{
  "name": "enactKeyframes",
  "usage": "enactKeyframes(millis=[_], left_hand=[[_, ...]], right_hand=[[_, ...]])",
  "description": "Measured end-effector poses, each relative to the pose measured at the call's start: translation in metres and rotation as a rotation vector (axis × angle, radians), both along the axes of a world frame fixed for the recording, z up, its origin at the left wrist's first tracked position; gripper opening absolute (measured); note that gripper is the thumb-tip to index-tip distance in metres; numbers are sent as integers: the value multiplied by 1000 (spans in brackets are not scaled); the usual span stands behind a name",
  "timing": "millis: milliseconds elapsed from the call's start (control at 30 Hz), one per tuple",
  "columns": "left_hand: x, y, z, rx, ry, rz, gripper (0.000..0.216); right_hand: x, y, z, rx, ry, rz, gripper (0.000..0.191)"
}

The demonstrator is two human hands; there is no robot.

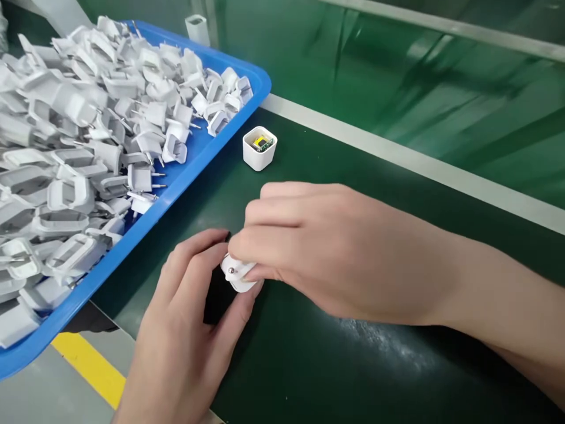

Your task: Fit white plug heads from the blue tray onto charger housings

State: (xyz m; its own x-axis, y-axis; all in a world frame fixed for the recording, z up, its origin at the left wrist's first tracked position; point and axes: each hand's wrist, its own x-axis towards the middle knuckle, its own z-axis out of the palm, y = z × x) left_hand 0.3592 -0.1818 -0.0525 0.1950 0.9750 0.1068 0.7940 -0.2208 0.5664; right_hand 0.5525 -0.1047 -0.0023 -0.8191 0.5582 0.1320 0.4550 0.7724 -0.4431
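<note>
Head view: two bare hands meet over a dark green tabletop (397, 383), beside a blue tray (260, 88) of loose white plug parts (83, 171).
Held adapter: a small white piece (239, 285) with a rounded metal pin tip showing, up between the hands, near the tray's edge.
Right hand: the hand (318, 247) pinches the adapter from above, thumb and forefinger closed on it, other fingers folded.
Left hand: the hand (185, 312) cups it, fingertips and thumb against opposite sides.
Weight and feel: probably light and stiff, smooth plastic that may slip under dry fingertips.
Best hold: likely the flat side walls, clear of the pins, which could bend if pressed sideways.
Open housing: a white shell (259, 154) stands upright just beside the tray, a circuit board and yellow component inside; those look fragile, so its outer walls seem the safer grip.
</note>
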Motion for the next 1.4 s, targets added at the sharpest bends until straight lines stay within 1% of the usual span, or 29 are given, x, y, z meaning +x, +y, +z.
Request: enactKeyframes(millis=[133,267,333,433,533,600,700,800,933,1033,1100,1167,1233,1333,1400], left_hand=[[0,-1,1,-22,-14,-10,28],[-2,-2,1,-36,-45,-11,27],[-3,-2,0,-41,-59,-4,28],[-4,-3,-3,-22,-84,-7,28],[-4,0,-5,5,-130,-59,23],[-5,3,-4,10,-148,-104,20],[-7,7,-1,-7,-170,-151,16],[-9,10,0,-12,-204,-165,15],[-10,8,-4,0,-221,-179,20],[-11,3,-9,-2,-171,-243,40],[-14,-1,-12,-15,-163,-250,54],[-19,-2,-14,-41,-165,-235,57],[-25,-1,-18,-65,-152,-248,58],[-32,3,-24,-62,-111,-307,58],[-35,4,-29,-26,-114,-333,56]], right_hand=[[-2,-8,5,137,-18,11,37],[-7,-12,9,180,-90,31,37],[-7,-12,5,195,-88,39,35],[-6,-13,-4,220,-19,37,31],[-6,-17,-11,191,3,-20,28],[-7,-20,-10,141,-12,-80,26],[-13,-23,-2,66,-59,-130,25],[-18,-24,9,6,-143,-139,23],[-15,-30,17,-3,-189,-193,18],[2,-45,18,8,-184,-289,12],[22,-61,18,-3,-175,-383,12],[49,-80,20,-30,-175,-498,14],[81,-102,26,-57,-208,-620,19],[128,-135,41,-98,-368,-790,26],[156,-152,55,-152,-568,-886,27]])
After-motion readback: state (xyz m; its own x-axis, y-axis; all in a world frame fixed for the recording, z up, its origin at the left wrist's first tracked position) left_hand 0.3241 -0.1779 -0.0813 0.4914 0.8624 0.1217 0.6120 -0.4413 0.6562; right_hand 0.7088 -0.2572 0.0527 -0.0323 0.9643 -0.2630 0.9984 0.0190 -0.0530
